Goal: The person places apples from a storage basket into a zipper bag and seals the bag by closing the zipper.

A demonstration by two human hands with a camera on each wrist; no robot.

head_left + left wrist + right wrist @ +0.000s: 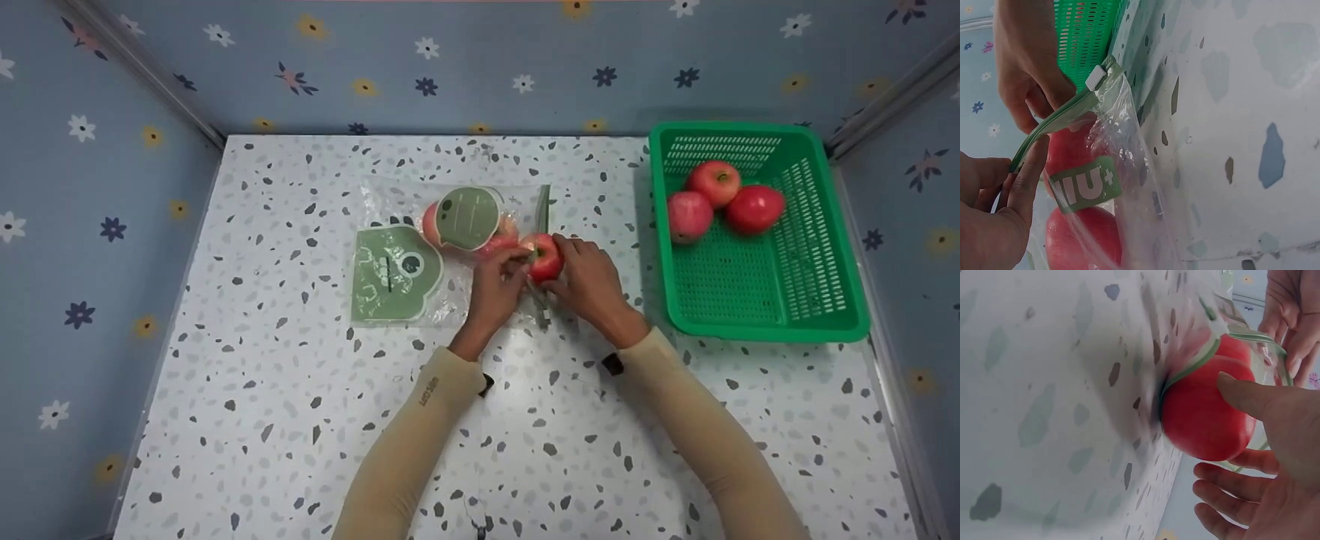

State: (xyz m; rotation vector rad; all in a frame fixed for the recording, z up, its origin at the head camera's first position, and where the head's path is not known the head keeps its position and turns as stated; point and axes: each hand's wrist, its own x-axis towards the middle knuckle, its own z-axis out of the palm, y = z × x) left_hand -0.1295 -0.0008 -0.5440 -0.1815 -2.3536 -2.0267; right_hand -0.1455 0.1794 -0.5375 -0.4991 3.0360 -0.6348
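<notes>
A clear zip bag (457, 307) with green printed patches lies flat on the table, with apples (429, 223) inside it. My left hand (495, 289) pinches the green zip edge (1044, 121) of its mouth between thumb and fingers. At that mouth sits a red apple (548, 259), partly inside the bag. My right hand (592, 281) grips this apple, thumb on one side and fingers round the other, as the right wrist view shows. A white slider (1095, 77) sits near one end of the zip.
To the right stands a green plastic basket (750, 330) holding three red apples (754, 210). The table (262, 420) has a white speckled top. Flower-patterned panels (480, 67) rise at the back and on both sides.
</notes>
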